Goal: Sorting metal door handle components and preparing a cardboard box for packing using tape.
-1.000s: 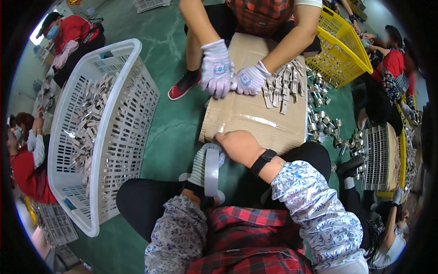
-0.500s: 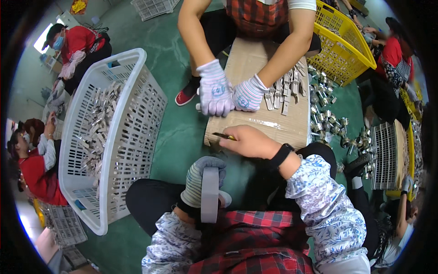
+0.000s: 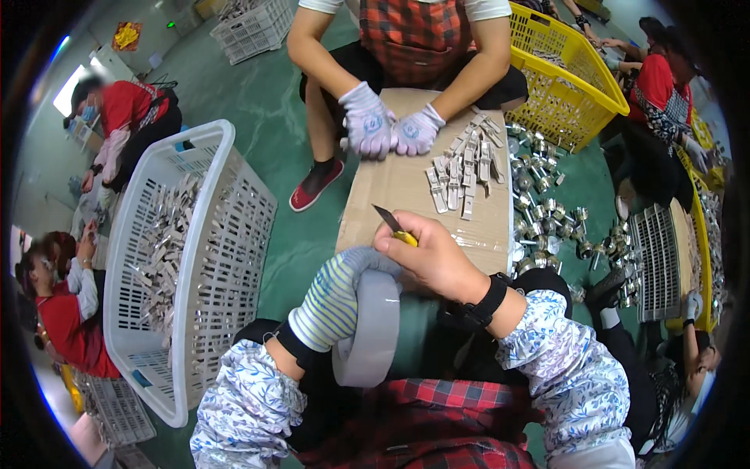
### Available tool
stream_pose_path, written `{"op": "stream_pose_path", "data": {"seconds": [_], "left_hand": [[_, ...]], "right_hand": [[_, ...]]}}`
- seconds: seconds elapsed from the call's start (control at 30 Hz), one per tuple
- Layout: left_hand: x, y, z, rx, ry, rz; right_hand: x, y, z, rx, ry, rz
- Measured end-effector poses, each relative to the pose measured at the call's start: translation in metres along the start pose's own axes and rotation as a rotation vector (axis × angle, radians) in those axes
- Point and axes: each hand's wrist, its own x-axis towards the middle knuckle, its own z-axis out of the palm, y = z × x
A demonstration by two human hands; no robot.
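Observation:
My gloved left hand (image 3: 336, 293) grips a wide roll of grey tape (image 3: 376, 336), its fingers wrapped over the top edge. Bare and close beside it, my right hand (image 3: 430, 254) is closed round a yellow utility knife (image 3: 406, 238). The dark blade (image 3: 386, 219) is out and points up and to the left. Both hands are at the near end of a cardboard-covered surface (image 3: 375, 195). Across from me a person's two gloved hands (image 3: 391, 129) meet at the far left part of the cardboard. Flat metal clips (image 3: 465, 172) lie in rows on its right side.
A white basket (image 3: 226, 211) of metal parts stands to my left. Loose round metal fittings (image 3: 543, 219) cover the floor right of the cardboard. Behind them is a yellow crate (image 3: 562, 102). Other people (image 3: 133, 117) sit at both sides, and a grey crate (image 3: 656, 266) stands far right.
My left hand has lifted the tape roll up and toward my right hand. The knife blade now points more upward. The view has shifted, so the cardboard and clips sit differently in it.

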Motion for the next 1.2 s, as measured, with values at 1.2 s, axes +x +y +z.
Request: {"op": "stream_pose_path", "data": {"seconds": [1.2], "left_hand": [[0.111, -0.020, 0.032, -0.086, -0.157, 0.085]], "right_hand": [[0.052, 0.006, -0.098, -0.572, 0.633, -0.289]]}}
